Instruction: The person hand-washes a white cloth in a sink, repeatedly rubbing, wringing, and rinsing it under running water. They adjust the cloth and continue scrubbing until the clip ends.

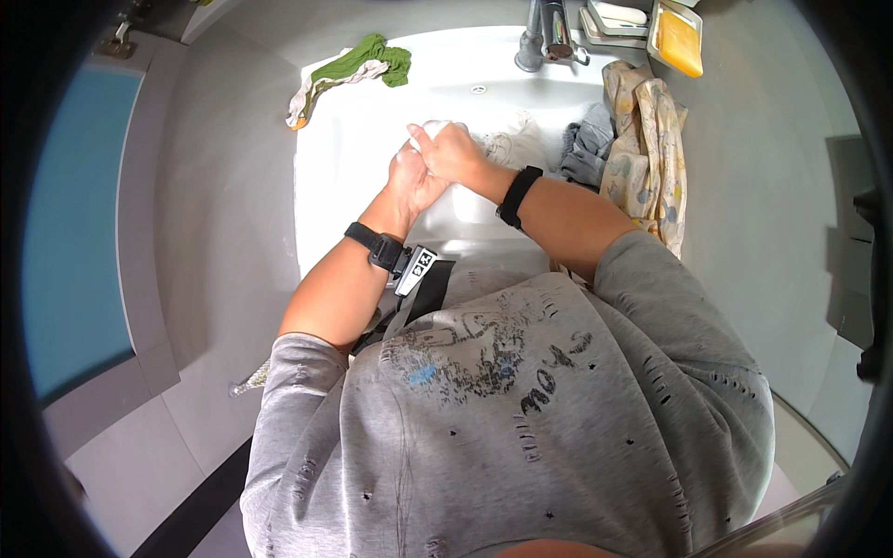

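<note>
My left hand (410, 178) and my right hand (452, 155) are pressed together above the white sink (356, 174), both closed on a bunched white cloth (435, 130). Only a little of that cloth shows between the fingers, and it looks soapy. Right beside my right hand lies a wet whitish fabric piece (516, 143) in the basin; whether it joins the held cloth cannot be seen.
A chrome faucet (557, 31) stands at the back. A green and white garment (363, 66) hangs over the left rim. On the right are a grey cloth (591, 143) and a patterned cloth (652, 153). Soap dishes include one with a yellow soap bar (679, 43).
</note>
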Available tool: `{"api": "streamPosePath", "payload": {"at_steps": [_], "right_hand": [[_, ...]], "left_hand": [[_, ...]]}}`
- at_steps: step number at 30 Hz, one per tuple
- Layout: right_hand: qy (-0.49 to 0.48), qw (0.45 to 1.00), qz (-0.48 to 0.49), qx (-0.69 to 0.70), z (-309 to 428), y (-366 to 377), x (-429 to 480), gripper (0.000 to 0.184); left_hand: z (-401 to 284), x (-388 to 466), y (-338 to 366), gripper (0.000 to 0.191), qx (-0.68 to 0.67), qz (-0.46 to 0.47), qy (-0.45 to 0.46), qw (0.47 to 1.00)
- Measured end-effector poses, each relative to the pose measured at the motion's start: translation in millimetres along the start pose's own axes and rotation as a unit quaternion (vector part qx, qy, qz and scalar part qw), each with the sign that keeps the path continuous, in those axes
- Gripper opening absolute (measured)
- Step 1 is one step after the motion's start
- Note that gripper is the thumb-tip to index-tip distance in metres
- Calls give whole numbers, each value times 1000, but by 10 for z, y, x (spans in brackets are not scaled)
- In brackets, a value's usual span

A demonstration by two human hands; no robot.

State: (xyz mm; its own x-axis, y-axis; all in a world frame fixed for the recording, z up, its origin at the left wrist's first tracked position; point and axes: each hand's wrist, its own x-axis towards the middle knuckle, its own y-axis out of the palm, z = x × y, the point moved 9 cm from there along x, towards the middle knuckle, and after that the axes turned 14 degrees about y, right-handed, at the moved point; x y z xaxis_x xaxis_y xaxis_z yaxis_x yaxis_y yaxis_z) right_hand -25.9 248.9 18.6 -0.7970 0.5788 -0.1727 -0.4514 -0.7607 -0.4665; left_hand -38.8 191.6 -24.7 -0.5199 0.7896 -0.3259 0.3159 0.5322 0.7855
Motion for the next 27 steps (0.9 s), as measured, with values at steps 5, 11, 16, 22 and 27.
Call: {"api": "streamPosePath", "payload": {"at_steps": [5, 11, 16, 22, 27], "right_hand": [[-37, 998, -21, -41, -8, -82, 48, 45], [117, 979, 68, 150, -350, 139, 227, 56], [124, 940, 267, 175, -273, 355, 156, 69], [-177, 943, 282, 25, 253, -260, -280, 55], [-468, 852, 74, -222, 642, -268, -772, 59]], "left_hand": [[86, 45, -4, 43, -5, -11, -9, 1000], [36, -134, 160, 67, 39, -35, -41, 998], [-220, -303, 128, 49, 142, 25, -47, 988], [-397, -474, -64, 19, 246, 47, -123, 960], [-346, -572, -6, 17, 358, 100, -176, 911]]}}
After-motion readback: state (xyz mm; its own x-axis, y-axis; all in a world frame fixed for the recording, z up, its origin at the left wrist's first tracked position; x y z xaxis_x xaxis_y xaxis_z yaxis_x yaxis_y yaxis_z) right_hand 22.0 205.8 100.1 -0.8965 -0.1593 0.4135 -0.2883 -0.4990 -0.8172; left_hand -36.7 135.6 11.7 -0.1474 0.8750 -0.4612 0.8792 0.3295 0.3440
